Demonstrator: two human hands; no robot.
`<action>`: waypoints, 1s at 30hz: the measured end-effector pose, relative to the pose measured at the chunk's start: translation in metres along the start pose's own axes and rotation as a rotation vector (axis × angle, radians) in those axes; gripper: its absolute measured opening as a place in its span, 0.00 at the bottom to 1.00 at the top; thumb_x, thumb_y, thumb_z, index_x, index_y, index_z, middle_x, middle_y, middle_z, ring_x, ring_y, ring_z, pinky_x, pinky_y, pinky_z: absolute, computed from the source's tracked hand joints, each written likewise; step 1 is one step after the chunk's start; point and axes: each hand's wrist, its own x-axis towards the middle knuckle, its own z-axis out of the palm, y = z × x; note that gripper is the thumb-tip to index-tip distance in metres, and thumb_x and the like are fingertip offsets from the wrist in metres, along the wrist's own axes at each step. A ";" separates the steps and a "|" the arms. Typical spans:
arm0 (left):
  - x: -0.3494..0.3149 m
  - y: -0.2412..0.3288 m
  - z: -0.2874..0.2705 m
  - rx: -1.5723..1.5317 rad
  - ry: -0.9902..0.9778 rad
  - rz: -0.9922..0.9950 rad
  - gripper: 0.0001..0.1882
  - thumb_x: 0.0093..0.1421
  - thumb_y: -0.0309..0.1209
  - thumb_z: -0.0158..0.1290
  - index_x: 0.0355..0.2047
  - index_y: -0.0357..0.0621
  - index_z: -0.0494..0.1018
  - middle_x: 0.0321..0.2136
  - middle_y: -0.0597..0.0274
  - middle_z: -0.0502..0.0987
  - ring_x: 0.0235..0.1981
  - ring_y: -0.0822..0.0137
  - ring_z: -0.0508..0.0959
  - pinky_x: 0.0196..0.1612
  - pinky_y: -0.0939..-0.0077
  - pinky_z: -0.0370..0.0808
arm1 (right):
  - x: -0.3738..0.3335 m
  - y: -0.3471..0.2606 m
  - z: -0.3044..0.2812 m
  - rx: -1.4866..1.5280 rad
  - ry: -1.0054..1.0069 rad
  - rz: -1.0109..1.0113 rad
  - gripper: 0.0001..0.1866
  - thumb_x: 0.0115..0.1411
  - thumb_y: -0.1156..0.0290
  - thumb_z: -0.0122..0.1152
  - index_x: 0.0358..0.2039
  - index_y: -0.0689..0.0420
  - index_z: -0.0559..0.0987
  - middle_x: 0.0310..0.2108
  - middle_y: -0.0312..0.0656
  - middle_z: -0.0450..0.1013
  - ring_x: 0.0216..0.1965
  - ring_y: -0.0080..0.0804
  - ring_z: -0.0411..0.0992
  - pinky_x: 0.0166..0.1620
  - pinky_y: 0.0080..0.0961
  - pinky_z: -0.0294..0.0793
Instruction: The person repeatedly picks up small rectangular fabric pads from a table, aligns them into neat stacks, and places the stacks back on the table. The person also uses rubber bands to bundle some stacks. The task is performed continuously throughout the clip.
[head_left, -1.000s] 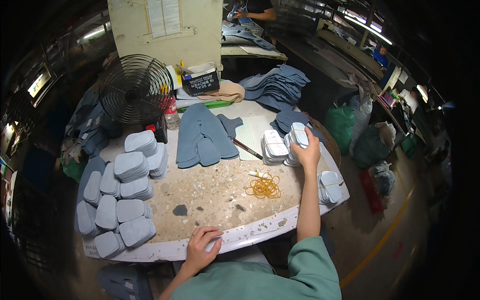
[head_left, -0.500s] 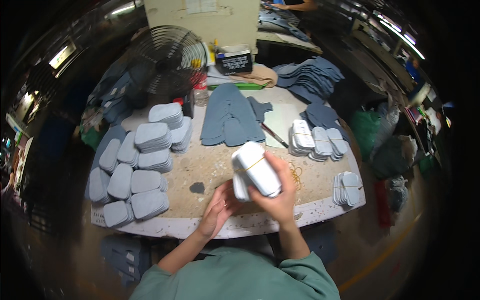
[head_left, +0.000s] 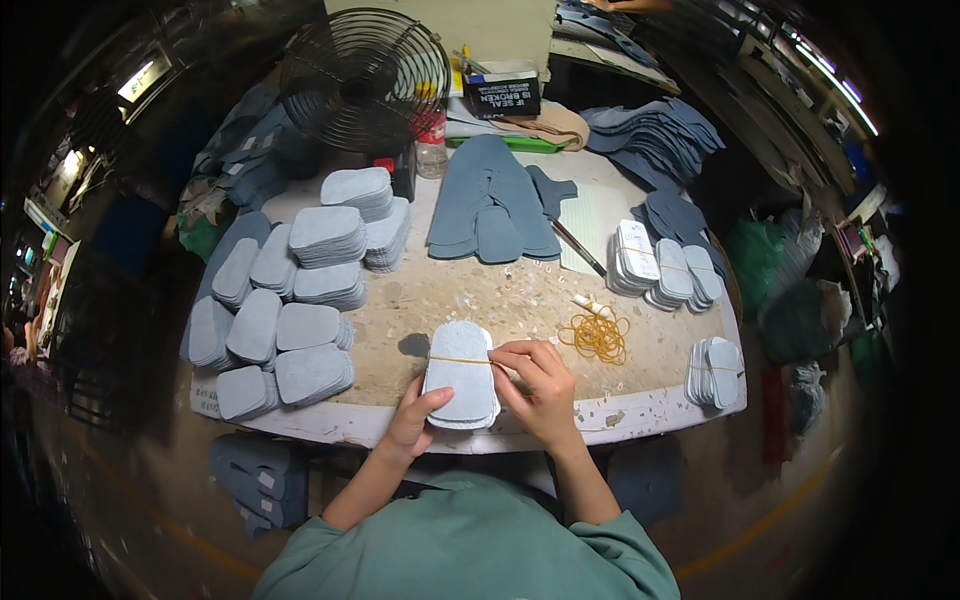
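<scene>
Lowered since half a second ago from mid-air to the table [head_left: 560, 425] edge, the grey insole stack [head_left: 461, 376] now sits clamped between left hand [head_left: 418, 418] and right hand [head_left: 541, 385] fingers, a yellow rubber band [head_left: 458, 360] newly across it.

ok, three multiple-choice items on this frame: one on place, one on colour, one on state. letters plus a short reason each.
1. Where does the loose heap of rubber bands lie?
A. on the fan
B. on the table, right of the hands
C. on the floor

2. What colour is the band around the stack of grey-blue pieces?
A. yellow
B. red
C. black

3. What is the state of that stack?
A. lying untouched at the table's far edge
B. scattered flat
C. held between both hands

Answers: 1 B, the heap sits on the tabletop just right of the right hand. 2 A, a thin yellow line crosses the stack. 3 C, the left hand supports it while the right hand grips its side.
</scene>
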 end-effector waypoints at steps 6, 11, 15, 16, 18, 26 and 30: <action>-0.011 -0.001 0.007 0.057 -0.047 -0.232 0.36 0.56 0.33 0.57 0.61 0.32 0.56 0.53 0.52 0.70 0.54 0.63 0.72 0.58 0.66 0.70 | -0.005 0.009 -0.010 -0.116 0.108 0.098 0.07 0.48 0.77 0.65 0.30 0.56 0.80 0.30 0.38 0.75 0.33 0.35 0.73 0.35 0.27 0.73; -0.031 -0.019 0.013 -0.090 -0.176 -0.488 0.41 0.56 0.32 0.58 0.65 0.33 0.50 0.56 0.48 0.67 0.58 0.61 0.69 0.61 0.67 0.66 | -0.001 0.043 -0.037 -0.203 0.337 0.347 0.05 0.51 0.77 0.63 0.31 0.57 0.80 0.32 0.41 0.74 0.35 0.38 0.73 0.39 0.30 0.72; -0.036 -0.026 0.007 -0.106 -0.083 -0.349 0.37 0.61 0.38 0.50 0.65 0.34 0.51 0.59 0.52 0.65 0.59 0.60 0.68 0.63 0.64 0.64 | -0.011 0.069 -0.063 -0.592 0.261 0.250 0.05 0.52 0.78 0.63 0.32 0.58 0.81 0.34 0.40 0.74 0.36 0.34 0.73 0.32 0.27 0.73; -0.033 -0.025 0.003 -0.187 -0.078 -0.326 0.36 0.62 0.40 0.48 0.65 0.34 0.51 0.59 0.53 0.65 0.59 0.60 0.68 0.63 0.63 0.64 | -0.014 0.071 -0.067 -0.687 0.253 0.188 0.05 0.53 0.79 0.62 0.32 0.58 0.81 0.34 0.40 0.74 0.36 0.31 0.73 0.27 0.25 0.73; -0.028 -0.024 -0.004 -0.233 -0.069 -0.249 0.34 0.64 0.43 0.43 0.65 0.35 0.52 0.61 0.55 0.64 0.60 0.60 0.67 0.63 0.61 0.63 | -0.018 0.069 -0.069 -0.614 0.260 0.287 0.07 0.56 0.76 0.62 0.35 0.57 0.82 0.34 0.38 0.75 0.33 0.26 0.72 0.27 0.22 0.71; -0.014 -0.015 -0.013 -0.127 0.201 0.113 0.36 0.58 0.30 0.54 0.65 0.41 0.52 0.58 0.55 0.65 0.60 0.59 0.66 0.63 0.60 0.64 | -0.012 0.002 -0.012 0.548 -0.141 0.578 0.10 0.60 0.77 0.58 0.42 0.62 0.81 0.35 0.35 0.74 0.32 0.16 0.70 0.30 0.13 0.68; -0.010 -0.015 -0.012 -0.042 0.225 0.225 0.38 0.58 0.26 0.55 0.66 0.43 0.49 0.58 0.57 0.64 0.59 0.63 0.66 0.62 0.63 0.63 | -0.005 -0.018 0.016 0.317 -0.195 0.437 0.11 0.57 0.78 0.61 0.42 0.63 0.81 0.37 0.39 0.73 0.29 0.18 0.70 0.27 0.14 0.70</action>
